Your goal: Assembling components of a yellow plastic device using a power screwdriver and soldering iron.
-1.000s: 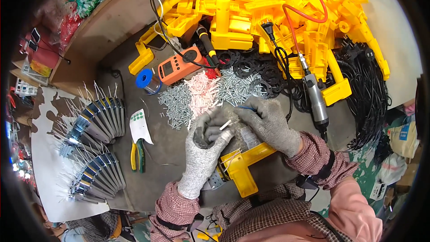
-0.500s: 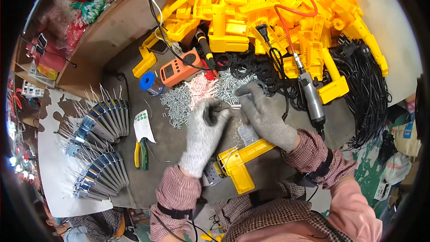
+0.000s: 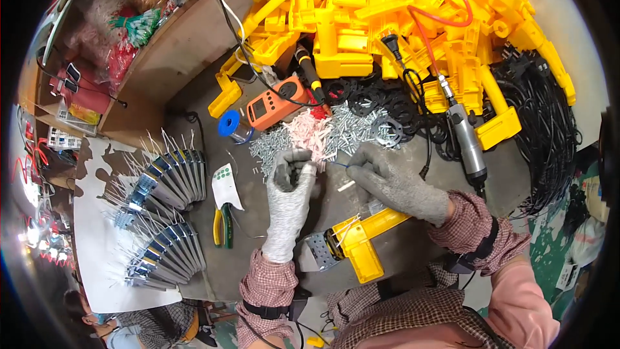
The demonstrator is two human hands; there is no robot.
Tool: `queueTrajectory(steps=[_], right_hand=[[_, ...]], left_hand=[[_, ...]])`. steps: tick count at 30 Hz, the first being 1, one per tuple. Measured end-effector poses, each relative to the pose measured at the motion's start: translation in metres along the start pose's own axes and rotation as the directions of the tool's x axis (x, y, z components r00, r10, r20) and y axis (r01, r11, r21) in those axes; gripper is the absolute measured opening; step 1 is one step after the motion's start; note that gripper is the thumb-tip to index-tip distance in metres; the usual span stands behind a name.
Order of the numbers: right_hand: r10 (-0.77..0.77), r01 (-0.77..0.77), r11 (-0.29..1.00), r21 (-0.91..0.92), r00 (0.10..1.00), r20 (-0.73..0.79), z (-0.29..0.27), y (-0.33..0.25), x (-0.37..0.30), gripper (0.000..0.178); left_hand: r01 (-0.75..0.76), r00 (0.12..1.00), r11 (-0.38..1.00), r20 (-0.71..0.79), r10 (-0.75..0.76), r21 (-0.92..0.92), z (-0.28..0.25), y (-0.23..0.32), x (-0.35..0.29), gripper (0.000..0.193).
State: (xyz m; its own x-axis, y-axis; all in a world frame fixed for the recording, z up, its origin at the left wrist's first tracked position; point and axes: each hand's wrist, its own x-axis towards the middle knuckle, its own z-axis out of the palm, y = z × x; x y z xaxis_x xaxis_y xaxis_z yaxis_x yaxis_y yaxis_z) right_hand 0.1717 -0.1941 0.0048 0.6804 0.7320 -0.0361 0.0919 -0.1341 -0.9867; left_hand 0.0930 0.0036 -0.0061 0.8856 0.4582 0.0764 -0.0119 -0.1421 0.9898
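Closest to you, just below your hands, a yellow plastic housing [image 3: 359, 245] lies on the grey counter [image 3: 413, 265] with a perforated metal piece at its left end. Your gloved left hand [image 3: 289, 201] is curled shut at the fingertips around something small; what it is cannot be made out. Your gloved right hand [image 3: 395, 184] pinches a thin blue wire [image 3: 340, 164] that runs toward the left hand. Left of them lie yellow-handled pliers [image 3: 221, 225] and fanned rows of grey parts [image 3: 165, 220]. Just beyond your hands sits a pile of screws [image 3: 336, 132], then an orange meter [image 3: 274, 105]. Farthest, a heap of yellow housings [image 3: 400, 19] is cut off by the frame's top edge.
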Motion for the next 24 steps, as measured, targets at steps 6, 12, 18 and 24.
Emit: queueTrajectory(steps=[6,12,18,24], right_hand=[[0.063,-0.071,0.992,0.103,0.995,0.079,0.002,-0.001,-0.001,0.019],[0.013,-0.025,0.993,0.114,0.995,0.097,0.004,0.002,-0.001,0.021],[0.037,-0.036,0.999,-0.009,0.996,0.086,0.003,0.004,0.000,0.025],[0.025,-0.017,0.991,-0.135,0.998,0.059,0.001,0.006,0.000,0.028]], left_hand=[[0.285,0.953,0.895,0.204,-0.225,-0.343,-0.018,-0.001,-0.018,0.026],[0.329,0.934,0.855,0.272,-0.232,-0.401,-0.020,-0.001,-0.020,0.027],[0.342,0.927,0.810,0.315,-0.206,-0.477,-0.019,-0.003,-0.022,0.024],[0.005,0.992,0.978,0.124,-0.032,0.208,-0.011,0.022,-0.027,0.014]])
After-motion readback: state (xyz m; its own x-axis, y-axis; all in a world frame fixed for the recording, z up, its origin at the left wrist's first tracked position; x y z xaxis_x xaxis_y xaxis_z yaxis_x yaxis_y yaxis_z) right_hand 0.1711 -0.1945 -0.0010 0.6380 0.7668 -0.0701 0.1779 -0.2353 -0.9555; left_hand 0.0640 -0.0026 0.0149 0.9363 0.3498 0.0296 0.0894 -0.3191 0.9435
